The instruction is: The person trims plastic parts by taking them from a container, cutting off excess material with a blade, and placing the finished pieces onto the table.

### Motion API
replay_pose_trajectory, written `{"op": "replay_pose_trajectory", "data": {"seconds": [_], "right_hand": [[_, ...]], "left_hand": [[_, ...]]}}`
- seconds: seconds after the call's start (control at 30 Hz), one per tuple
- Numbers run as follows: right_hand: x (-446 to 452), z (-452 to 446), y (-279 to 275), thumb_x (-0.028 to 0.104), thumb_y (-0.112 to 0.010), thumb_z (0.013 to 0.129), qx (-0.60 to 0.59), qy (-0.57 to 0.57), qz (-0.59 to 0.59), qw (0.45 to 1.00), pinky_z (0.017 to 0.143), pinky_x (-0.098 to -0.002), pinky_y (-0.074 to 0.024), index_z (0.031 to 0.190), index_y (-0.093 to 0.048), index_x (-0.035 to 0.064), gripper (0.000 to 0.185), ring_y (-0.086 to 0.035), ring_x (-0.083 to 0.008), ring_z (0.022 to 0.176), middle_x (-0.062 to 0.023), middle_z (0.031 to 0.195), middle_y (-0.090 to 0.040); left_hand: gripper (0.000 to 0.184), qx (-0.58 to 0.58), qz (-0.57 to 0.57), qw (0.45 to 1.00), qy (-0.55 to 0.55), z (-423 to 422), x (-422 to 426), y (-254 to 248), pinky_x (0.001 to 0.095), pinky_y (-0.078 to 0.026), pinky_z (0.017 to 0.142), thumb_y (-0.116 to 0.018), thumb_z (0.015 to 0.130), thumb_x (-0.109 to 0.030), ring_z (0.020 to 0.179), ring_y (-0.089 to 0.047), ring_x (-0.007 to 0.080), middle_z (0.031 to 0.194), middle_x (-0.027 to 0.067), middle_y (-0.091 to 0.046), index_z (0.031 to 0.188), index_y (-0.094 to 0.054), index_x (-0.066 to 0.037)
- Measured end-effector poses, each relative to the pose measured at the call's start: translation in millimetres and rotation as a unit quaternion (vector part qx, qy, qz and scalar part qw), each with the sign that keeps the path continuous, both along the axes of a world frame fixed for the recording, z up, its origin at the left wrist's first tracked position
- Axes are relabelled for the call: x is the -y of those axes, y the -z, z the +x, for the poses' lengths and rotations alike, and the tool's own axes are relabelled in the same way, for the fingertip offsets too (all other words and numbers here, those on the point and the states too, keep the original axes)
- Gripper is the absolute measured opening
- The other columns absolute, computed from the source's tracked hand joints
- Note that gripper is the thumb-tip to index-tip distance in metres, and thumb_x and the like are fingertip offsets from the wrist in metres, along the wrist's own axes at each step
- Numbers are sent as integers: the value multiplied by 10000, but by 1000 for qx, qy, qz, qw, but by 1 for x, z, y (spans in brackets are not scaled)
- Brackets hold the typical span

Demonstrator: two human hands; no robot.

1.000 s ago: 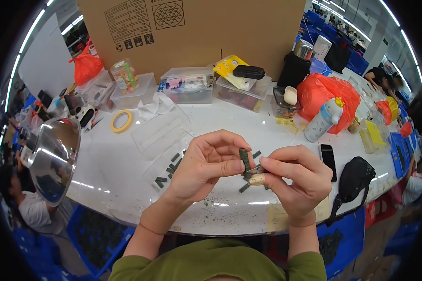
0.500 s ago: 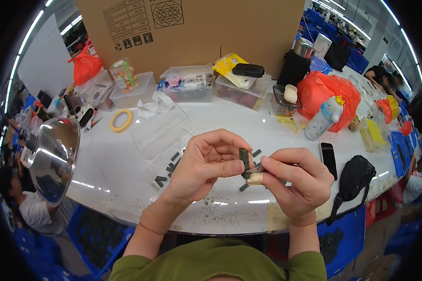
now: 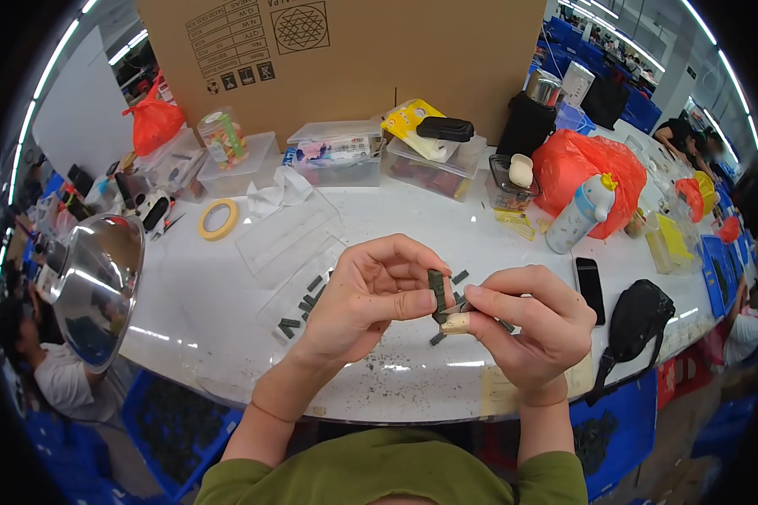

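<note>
Cardboard (image 3: pixel 446 63) stands tallest in my view, a big panel walling off the far side of the white table (image 3: pixel 202 303). Its printed block reads "G.W", "N.W" and "QTY" beside a square geometric emblem; I can't make out the rest reliably. Below the table's near edge, a blue bin (image 3: pixel 221 443) at left holds dark green pieces. A shiny metal bowl (image 3: pixel 109 282) is tilted at the left edge, and a red plastic bag (image 3: pixel 585 168) bulges at far right behind a pale bottle (image 3: pixel 574 220). Clear tubs (image 3: pixel 349 174) line the panel's foot; I can't read the packet lettering on them. A black pouch (image 3: pixel 637 324) and phone (image 3: pixel 590 290) sit to the right of the hands, masking tape (image 3: pixel 218 219) to the far left.

My left hand (image 3: pixel 379 295) blocks part of the scattered green pieces (image 3: pixel 313 296). It pinches one dark green strip (image 3: pixel 436 290) upright between thumb and fingertips, over the table's middle. My right hand (image 3: pixel 526 320) closes narrowly on a small thin blade (image 3: pixel 458 310), mostly hidden, whose tip meets the strip's lower part; a pale wrap (image 3: pixel 456 323) covers that thumb's end.
</note>
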State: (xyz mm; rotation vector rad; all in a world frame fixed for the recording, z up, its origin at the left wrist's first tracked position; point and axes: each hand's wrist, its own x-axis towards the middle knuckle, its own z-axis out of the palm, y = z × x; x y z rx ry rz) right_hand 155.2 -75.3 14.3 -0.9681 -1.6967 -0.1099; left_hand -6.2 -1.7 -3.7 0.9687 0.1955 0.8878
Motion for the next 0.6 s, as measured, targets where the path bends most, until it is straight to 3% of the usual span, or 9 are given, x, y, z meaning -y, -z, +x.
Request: {"op": "replay_pose_trajectory", "data": {"seconds": [0.6], "right_hand": [[0,-1,-1,-4,-748,607,26,11,19,999,464,-221,-421,770,-690,4,173,-513,-129,550,-60,752,-617]], "left_hand": [[251,5,-5,1000,6,-1,0,0,212,-493,639,-653,720,71,679,-611,159,786,143,-641,938,-560,-12]]}}
